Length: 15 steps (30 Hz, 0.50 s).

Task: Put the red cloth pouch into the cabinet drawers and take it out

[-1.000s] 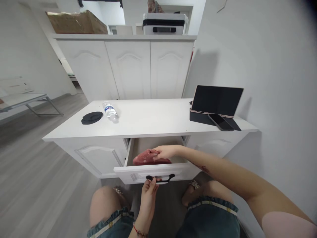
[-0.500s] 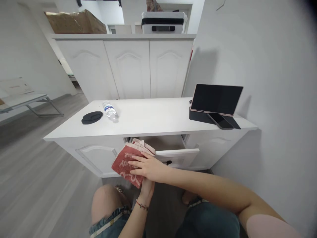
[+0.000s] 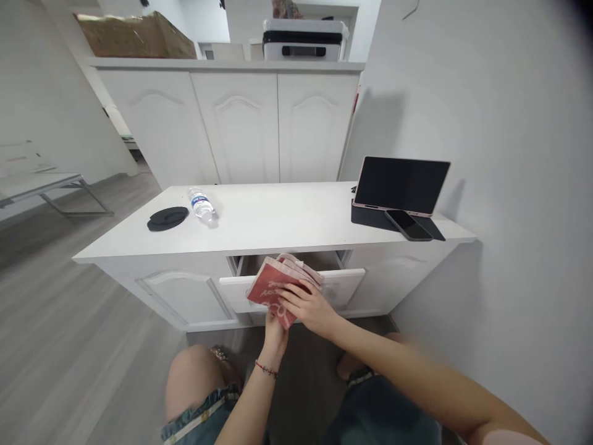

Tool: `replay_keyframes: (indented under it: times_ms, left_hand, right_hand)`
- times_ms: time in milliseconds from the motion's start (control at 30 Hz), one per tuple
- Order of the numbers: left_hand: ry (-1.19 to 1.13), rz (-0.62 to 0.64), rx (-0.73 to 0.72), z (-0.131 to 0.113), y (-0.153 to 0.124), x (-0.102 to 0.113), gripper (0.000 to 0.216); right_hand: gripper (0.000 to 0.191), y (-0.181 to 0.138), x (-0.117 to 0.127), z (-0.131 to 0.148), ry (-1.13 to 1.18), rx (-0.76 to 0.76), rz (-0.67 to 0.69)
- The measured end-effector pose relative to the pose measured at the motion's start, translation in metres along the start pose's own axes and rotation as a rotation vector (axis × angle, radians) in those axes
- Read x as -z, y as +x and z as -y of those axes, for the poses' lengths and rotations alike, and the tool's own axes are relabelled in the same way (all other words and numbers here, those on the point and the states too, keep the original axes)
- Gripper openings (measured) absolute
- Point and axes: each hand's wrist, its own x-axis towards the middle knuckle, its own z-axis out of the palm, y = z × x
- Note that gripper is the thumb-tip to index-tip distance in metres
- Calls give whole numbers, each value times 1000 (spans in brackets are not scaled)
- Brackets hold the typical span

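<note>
My right hand (image 3: 309, 306) lies on a folded red towel (image 3: 273, 289) with pale lettering, fingers pressed on its top face. My left hand (image 3: 277, 330) is under the towel, mostly hidden by it, holding it from below. The towel is in the air in front of the white drawer (image 3: 345, 285), which stands only slightly out of the low white cabinet (image 3: 259, 232). The drawer's handle is hidden behind my hands.
On the cabinet top lie a black round lid (image 3: 167, 218), a water bottle (image 3: 201, 204) on its side, a tablet (image 3: 401, 184) propped on its dark case and a phone (image 3: 407, 224). Behind stands a taller white cupboard (image 3: 231, 123). My knees (image 3: 189, 377) are below.
The right hand lifted the towel out of the drawer. The left hand let go of the handle after pushing the drawer mostly in, then came under the towel. Both now hold it.
</note>
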Motion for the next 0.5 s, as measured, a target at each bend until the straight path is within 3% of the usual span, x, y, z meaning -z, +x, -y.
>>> replay_keyframes:
  times_ms: [133, 333, 500]
  left_hand:
    - [-102, 88, 67, 1, 5, 0, 20]
    - [-90, 31, 153, -5, 12, -1, 27]
    - [-71, 44, 175, -8, 15, -3, 31]
  right_hand:
    - [34, -31, 2, -9, 0, -114, -17]
    - [47, -72, 9, -22, 92, -380, 82]
    - [56, -101, 2, -27, 105, -538, -6]
